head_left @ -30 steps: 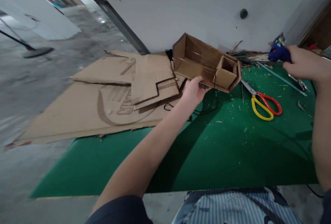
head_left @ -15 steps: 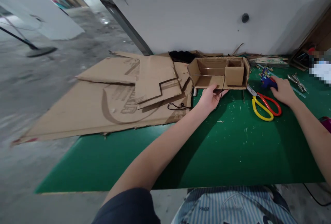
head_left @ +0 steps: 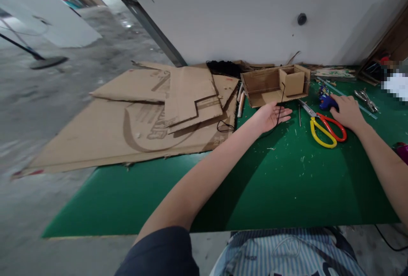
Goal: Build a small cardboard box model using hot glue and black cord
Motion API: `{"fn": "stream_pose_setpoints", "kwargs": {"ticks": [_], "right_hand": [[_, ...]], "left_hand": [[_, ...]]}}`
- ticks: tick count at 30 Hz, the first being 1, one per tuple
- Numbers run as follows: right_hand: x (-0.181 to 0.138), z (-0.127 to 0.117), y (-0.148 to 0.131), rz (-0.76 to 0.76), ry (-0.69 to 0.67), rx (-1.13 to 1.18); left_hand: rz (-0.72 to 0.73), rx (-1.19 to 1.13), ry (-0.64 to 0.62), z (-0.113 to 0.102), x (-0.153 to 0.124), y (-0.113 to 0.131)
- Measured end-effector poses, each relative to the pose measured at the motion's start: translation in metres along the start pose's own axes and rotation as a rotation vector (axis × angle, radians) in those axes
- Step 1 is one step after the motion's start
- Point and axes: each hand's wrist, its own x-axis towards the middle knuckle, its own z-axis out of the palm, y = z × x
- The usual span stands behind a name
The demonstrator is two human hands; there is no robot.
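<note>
A cardboard box [head_left: 264, 97] with an open front and a small square compartment [head_left: 293, 84] at its right stands near the wall, slightly askew. Just in front of its lower edge is my left hand [head_left: 270, 116], palm up with fingers stretched out. A thin black cord [head_left: 281, 97] hangs from the compartment's side and runs down across those fingers. My right hand [head_left: 347, 112] is closed around a dark blue tool [head_left: 326, 102] that looks like a glue gun, its far end hidden among clutter. Scissors [head_left: 325, 129] with one yellow and one red handle lie between my hands.
Flat cardboard sheets [head_left: 140, 118] cover the left of the green table [head_left: 287, 182]. A black bundle [head_left: 224, 69] and cardboard scraps lie along the wall. Pale sticks [head_left: 241, 103] lie left of the box, a thin rod [head_left: 299, 115] by the scissors, and a metal tool [head_left: 366, 99] at right.
The box has shifted right and turned a little. My left hand has let go of its front edge and opened, moving slightly right. My right hand has stayed at the blue tool.
</note>
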Motion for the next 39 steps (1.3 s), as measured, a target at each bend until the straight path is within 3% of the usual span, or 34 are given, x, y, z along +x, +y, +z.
{"fn": "stream_pose_setpoints", "kwargs": {"ticks": [3,7,8,11,13,15,17,21,25,33,39], "right_hand": [[0.0,-0.002,-0.002,0.029,-0.002,-0.012],[-0.001,-0.003,-0.005,0.061,-0.001,-0.01],[0.0,-0.004,-0.005,0.062,-0.006,-0.009],[0.0,-0.005,-0.007,0.05,-0.018,0.004],[0.0,-0.005,-0.007,0.033,-0.023,0.021],[0.0,-0.005,-0.008,0.024,-0.027,0.039],[0.0,-0.004,-0.009,0.028,-0.027,0.054],[0.002,-0.001,-0.009,0.05,-0.019,0.071],[0.004,0.003,-0.008,0.083,-0.014,0.079],[0.001,-0.002,-0.009,0.096,-0.002,0.096],[-0.002,-0.009,-0.013,0.114,0.077,0.115]], "left_hand": [[0.022,0.476,-0.072,-0.001,-0.014,-0.001],[0.192,0.934,-0.072,-0.007,-0.035,0.006],[0.282,1.076,-0.053,-0.009,-0.041,0.008],[0.747,1.725,0.099,-0.016,-0.053,0.013],[1.028,1.957,0.23,-0.023,-0.054,0.015],[1.217,2.026,0.307,-0.033,-0.046,0.018],[1.276,2.057,0.35,-0.045,-0.033,0.021],[1.203,2.099,0.374,-0.064,-0.002,0.023],[1.163,2.065,0.357,-0.066,0.012,0.025],[1.005,1.932,0.253,-0.046,0.013,0.054],[1.061,1.873,0.264,-0.05,-0.006,0.037]]}}
